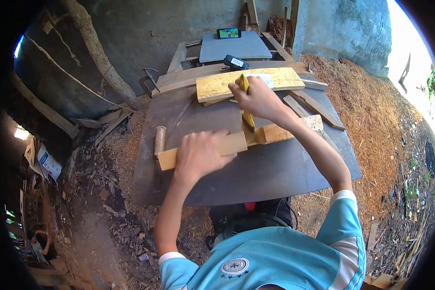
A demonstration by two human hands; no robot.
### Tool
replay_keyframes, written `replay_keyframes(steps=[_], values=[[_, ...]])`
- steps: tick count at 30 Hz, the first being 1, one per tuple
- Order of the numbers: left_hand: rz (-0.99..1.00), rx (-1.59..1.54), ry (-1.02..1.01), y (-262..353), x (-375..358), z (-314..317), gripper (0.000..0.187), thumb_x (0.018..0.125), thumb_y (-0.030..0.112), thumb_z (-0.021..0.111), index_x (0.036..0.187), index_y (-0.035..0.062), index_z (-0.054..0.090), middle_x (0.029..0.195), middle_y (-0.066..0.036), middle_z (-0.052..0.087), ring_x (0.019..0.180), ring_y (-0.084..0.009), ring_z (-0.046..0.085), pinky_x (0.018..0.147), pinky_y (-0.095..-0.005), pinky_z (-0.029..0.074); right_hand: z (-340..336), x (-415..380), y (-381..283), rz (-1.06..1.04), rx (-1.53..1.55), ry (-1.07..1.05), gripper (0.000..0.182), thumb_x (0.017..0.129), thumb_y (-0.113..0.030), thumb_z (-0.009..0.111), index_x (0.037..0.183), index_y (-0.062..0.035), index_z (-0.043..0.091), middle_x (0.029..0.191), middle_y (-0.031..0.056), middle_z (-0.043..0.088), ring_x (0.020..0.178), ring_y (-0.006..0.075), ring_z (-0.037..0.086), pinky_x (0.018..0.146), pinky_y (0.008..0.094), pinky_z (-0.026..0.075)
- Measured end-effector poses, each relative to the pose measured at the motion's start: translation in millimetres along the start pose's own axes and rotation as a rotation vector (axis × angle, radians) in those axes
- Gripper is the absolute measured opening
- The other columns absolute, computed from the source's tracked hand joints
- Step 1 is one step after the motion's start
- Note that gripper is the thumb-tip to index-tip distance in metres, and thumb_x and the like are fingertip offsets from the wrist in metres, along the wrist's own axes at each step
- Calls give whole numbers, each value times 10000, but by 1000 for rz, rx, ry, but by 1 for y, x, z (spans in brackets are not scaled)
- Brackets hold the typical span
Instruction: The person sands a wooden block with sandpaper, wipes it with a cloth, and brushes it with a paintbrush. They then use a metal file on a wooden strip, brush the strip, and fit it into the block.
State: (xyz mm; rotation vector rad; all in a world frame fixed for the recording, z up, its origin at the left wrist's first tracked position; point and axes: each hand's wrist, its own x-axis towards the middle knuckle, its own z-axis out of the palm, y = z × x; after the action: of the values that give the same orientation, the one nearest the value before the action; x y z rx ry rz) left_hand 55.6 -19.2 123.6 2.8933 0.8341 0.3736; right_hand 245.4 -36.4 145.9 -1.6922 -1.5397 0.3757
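My left hand (198,153) is wrapped over a pale wooden block (233,144), pressing it near the tabletop. In my right hand (258,99) is a long yellow-handled tool (247,116), held upright; its exact kind is unclear. The tool's dark lower end comes down beside the right end of the block. Just to the right lies a second wooden piece (278,132), with a notched left end and a speckled right end. Beyond my right hand rests a yellowish board (217,88) with drawn curving lines, a pale sheet (265,79) on it.
The dark worktable (270,179) carries a wooden cylinder (160,140) at left and loose wood strips (319,108) at right. Behind the board sit a black device (236,63) and a propped-up phone (228,33). A clamp (151,81) grips the left edge. Shavings (353,96) cover the floor.
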Motion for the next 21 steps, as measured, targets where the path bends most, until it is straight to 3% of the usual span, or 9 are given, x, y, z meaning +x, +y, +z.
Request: replay_keyframes(steps=[3,4,8,9,11,14,15,17,21], values=[[113,14,191,7,-27,25,466,626,391,731,990,123,617,868,-74,656,691,-269,634,622,-383,492,7,-11,7,-105,-118,-14,378,868,-262,519,652,49,512,498,143,512,499,215,555,492,374,419],[70,67,144,13,-38,30,484,623,391,730,1013,130,609,967,-74,634,768,-256,626,650,-368,476,9,-13,13,-141,-185,-124,348,862,-289,533,693,14,536,518,100,529,503,133,549,438,307,416],[47,158,256,29,-73,64,537,602,380,732,1069,149,603,1064,-105,591,944,-257,574,731,-358,430,-17,-15,24,389,242,-261,279,869,-347,539,848,-70,562,578,22,548,521,63,543,416,198,422],[55,185,270,29,-76,69,545,604,383,730,1081,153,601,1065,-105,591,945,-261,575,727,-358,428,-24,-17,32,391,37,-183,293,870,-324,544,770,-49,559,562,40,540,517,98,551,421,234,435],[65,236,295,30,-83,78,562,608,388,726,1106,162,598,1066,-104,591,945,-270,575,719,-357,425,-29,-19,84,-7,-759,16,261,826,-251,578,719,-12,571,622,104,583,653,211,620,542,318,504],[70,249,314,29,-89,87,552,616,396,715,1111,180,602,1073,-94,585,952,-278,568,709,-355,420,-35,-56,103,-387,-109,-110,313,860,-248,543,654,-12,548,572,99,549,478,193,554,451,319,466],[73,241,333,29,-87,89,547,616,397,713,1108,182,604,1072,-91,585,951,-277,567,708,-355,420,-48,-72,62,-315,-231,-259,327,849,-259,552,638,-9,550,587,100,580,450,162,542,424,281,449],[82,231,340,28,-86,94,572,618,380,719,1140,190,586,1112,-113,568,959,-297,565,707,-355,428,-63,-96,42,85,572,-407,373,832,-293,577,592,-11,526,592,86,592,444,122,531,394,229,414],[82,284,315,31,-92,91,546,609,395,718,1106,197,609,1077,-90,582,954,-282,564,697,-356,423,-74,-89,89,164,75,-129,329,870,-325,561,743,-23,595,607,52,576,557,115,599,466,247,437]])
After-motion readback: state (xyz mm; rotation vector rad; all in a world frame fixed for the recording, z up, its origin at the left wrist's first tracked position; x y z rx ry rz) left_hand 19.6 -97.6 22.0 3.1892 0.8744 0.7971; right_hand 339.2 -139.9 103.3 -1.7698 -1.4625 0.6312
